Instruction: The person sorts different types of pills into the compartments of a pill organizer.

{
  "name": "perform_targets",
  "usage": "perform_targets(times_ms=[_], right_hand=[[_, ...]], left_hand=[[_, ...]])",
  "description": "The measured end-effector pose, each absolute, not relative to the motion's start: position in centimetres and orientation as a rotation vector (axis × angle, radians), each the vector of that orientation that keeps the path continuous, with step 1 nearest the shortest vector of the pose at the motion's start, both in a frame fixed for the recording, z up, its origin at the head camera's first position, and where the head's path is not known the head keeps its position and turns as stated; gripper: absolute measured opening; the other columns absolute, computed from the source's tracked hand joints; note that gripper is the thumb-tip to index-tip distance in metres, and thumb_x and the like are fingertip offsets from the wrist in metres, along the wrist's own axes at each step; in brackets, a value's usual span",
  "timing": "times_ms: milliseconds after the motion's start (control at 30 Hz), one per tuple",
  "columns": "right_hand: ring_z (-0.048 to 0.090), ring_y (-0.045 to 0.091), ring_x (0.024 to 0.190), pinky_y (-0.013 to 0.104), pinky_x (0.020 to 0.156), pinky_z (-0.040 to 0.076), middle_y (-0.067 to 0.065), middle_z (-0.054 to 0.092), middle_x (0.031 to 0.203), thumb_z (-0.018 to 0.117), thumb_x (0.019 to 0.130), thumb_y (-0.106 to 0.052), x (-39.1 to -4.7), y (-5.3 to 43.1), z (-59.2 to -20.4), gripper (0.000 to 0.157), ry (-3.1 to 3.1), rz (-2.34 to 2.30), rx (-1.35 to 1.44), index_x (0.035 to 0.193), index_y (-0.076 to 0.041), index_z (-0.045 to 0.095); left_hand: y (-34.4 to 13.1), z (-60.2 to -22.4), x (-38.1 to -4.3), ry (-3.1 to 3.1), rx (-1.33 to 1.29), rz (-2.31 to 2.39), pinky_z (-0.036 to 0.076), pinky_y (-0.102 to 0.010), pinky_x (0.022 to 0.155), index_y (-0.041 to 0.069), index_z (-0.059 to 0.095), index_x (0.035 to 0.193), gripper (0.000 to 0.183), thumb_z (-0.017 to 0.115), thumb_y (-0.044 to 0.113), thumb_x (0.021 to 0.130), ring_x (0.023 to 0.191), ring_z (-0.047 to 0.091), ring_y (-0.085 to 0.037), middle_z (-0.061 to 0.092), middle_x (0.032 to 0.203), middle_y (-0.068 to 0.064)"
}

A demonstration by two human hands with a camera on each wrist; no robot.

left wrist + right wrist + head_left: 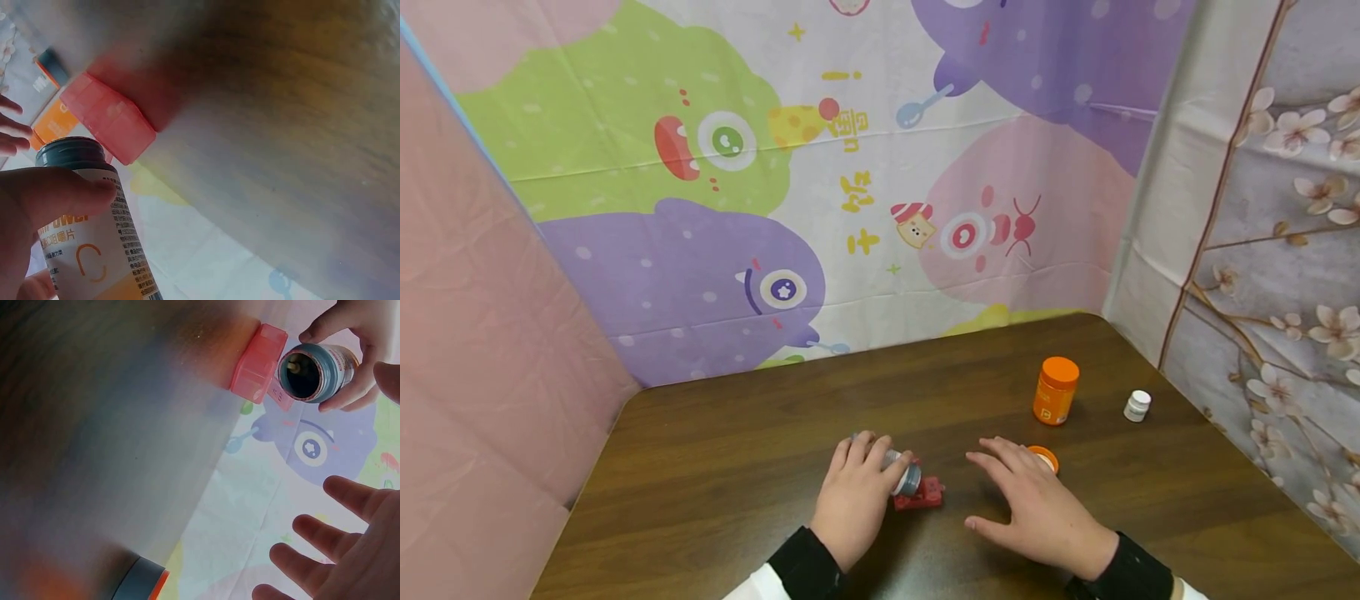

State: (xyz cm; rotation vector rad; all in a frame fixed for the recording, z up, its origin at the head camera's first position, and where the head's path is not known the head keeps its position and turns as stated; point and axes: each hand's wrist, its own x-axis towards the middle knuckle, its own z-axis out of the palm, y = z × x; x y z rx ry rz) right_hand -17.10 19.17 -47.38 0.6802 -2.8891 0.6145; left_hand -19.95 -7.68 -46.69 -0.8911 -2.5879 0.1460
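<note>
My left hand (857, 496) grips a supplement bottle (94, 244) with a dark neck, tipped over beside a translucent red pill box (928, 493). In the right wrist view the uncapped bottle mouth (301, 374) faces the camera, with something small and pale inside. The pill box (259, 362) stands close to that mouth; whether they touch I cannot tell. My right hand (1037, 508) hovers with fingers spread, holding nothing. Partly hidden behind it lies an orange-rimmed cap (1045, 457), which shows dark grey sides (139, 579) from the right wrist.
An orange jar (1056, 392) with an orange lid stands upright at the back right. Farther right is a small white bottle (1137, 406). The brown wooden table (760, 433) meets a cartoon-print cloth (880, 300) at the back and a floral curtain (1285, 333) on the right.
</note>
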Motion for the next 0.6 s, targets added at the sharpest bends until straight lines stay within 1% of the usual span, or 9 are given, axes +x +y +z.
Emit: perform_targets(times_ms=[200,600], right_hand=[[0.032,0.024,0.13,0.059,0.103,0.032,0.008,0.041,0.145,0.068,0.078,-0.063,-17.08,19.21,-47.31,0.077,-2.894,0.624,0.681,0.139,-0.019,0.051],[0.032,0.025,0.13,0.058,0.103,0.032,0.007,0.041,0.145,0.069,0.078,-0.061,-17.0,19.19,-46.98,0.076,-2.906,0.618,0.661,0.138,-0.019,0.051]], left_hand=[[-7.87,-46.61,-19.94,-2.61,-0.873,0.13,0.035,-0.051,0.102,0.03,0.06,0.13,0.061,0.083,0.017,0.075,0.121,0.036,-0.028,0.055,0.128,-0.005],[-7.88,-46.82,-19.96,-2.627,-0.869,0.104,0.037,-0.053,0.1,0.029,0.06,0.13,0.059,0.082,0.02,0.076,0.121,0.037,-0.029,0.055,0.128,-0.005]])
